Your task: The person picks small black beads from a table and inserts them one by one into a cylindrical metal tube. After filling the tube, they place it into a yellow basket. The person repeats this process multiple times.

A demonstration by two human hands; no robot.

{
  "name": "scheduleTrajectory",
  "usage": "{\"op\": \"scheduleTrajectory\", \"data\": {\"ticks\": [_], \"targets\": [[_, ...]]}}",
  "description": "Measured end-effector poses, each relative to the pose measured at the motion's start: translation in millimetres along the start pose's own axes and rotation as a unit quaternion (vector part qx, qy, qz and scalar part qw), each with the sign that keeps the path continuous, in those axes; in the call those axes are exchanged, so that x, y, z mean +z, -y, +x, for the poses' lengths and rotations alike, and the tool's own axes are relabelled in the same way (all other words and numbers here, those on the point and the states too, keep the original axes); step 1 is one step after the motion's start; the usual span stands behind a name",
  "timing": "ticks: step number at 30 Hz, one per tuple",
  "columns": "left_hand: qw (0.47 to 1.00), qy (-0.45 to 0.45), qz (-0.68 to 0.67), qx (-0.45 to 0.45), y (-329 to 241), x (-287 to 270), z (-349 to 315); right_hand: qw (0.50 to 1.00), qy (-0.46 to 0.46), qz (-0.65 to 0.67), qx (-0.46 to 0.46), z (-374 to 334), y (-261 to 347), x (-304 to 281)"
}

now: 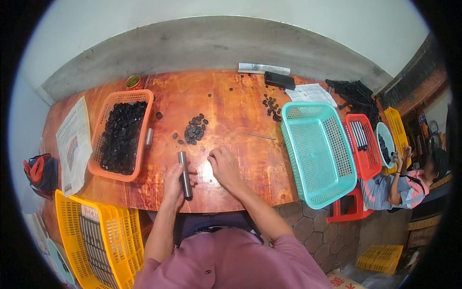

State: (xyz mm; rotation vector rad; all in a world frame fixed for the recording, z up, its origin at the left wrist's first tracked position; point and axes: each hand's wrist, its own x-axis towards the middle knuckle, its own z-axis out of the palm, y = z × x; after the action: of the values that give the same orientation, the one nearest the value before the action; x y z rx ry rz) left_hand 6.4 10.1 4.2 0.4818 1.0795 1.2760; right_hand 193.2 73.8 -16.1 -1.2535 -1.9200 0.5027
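Observation:
My left hand (176, 182) is wrapped round a grey metal tube (182, 166) with a black lower end, held nearly upright over the table's near edge. To its right, my right hand (224, 166) is closed, fingertips together low over the wooden table (231, 115); whatever they pinch, if anything, is hidden. Just beyond both hands lies a loose pile of small black round caps (195, 131). An orange basket (149, 108) full of similar black pieces (121, 137) stands on the left. Against its right side is a short metal tube (149, 137).
On the right stand a turquoise basket (315, 105) and a red basket (353, 161) holding several metal tubes. A thin rod (261, 137) lies right of centre. Yellow crates (108, 212) with more tubes stand at lower left. Another person (399, 188) sits at far right.

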Motion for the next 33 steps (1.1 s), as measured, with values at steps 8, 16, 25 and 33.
{"op": "scheduleTrajectory", "data": {"ticks": [8, 16, 25, 33], "targets": [[0.992, 0.099, -0.064, -0.047, 9.0, 21.4, -8.3, 0.998, 0.053, 0.007, -0.011, -7.1, -5.0, -11.4], [0.992, 0.106, -0.048, -0.044, 21.9, 17.3, -12.9, 0.994, 0.102, -0.028, 0.009, -10.2, -3.6, -28.9], [0.99, 0.122, -0.067, -0.028, 25.5, 14.6, -13.5, 0.993, 0.097, -0.038, 0.054, -9.9, 2.7, -39.0], [0.99, 0.126, -0.06, -0.022, 29.7, 8.9, -11.2, 0.986, 0.093, -0.104, 0.088, -7.6, 12.8, -49.2]]}}
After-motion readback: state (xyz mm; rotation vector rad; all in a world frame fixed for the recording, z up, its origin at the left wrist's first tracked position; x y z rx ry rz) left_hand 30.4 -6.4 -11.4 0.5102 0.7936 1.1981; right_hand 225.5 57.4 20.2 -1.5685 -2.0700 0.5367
